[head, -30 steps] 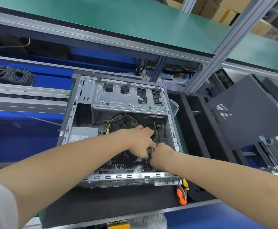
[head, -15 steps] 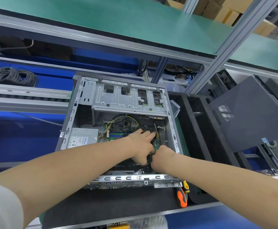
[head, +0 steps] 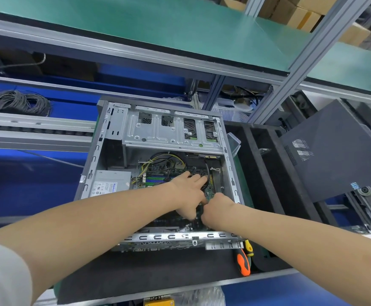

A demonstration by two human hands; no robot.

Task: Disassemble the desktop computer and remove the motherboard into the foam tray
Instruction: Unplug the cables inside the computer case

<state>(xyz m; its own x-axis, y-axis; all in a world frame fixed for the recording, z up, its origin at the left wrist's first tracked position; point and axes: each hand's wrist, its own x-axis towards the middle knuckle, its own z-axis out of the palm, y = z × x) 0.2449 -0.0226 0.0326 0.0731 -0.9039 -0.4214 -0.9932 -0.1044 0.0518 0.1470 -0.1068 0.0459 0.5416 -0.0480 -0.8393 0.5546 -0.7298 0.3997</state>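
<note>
Both hands are deep in the open case (head: 91,166) right now. The right hand (head: 218,209) is balled up, knuckles on top, fingertips tucked under and out of sight, so I cannot tell what it has hold of, if anything. The left hand (head: 187,192) meets it thumb-down at the same spot. Its upper fingers lie out long across the board, one against a black cable (head: 207,173), but whether the thumb pinches anything I cannot tell either.

Beneath them is the motherboard (head: 158,174), flat on the floor of the case. It runs away from the hands toward the left and the far end, coloured wires still plugged in up by the drive cage (head: 171,133), with the power supply (head: 109,184) just beside it on the left.

My read is they're working a connector loose, because that board can't lift yet.

The foam tray (head: 260,168) sits just beside the case on the right, its slots running away from the person, parallel to the case wall. So the right hand is the nearer one, and the board will have to come up and over that wall, rightward.

The side panel (head: 334,151) leans beyond the tray. An orange screwdriver (head: 243,262) lies on the counter (head: 158,274) at the near right corner.
</note>
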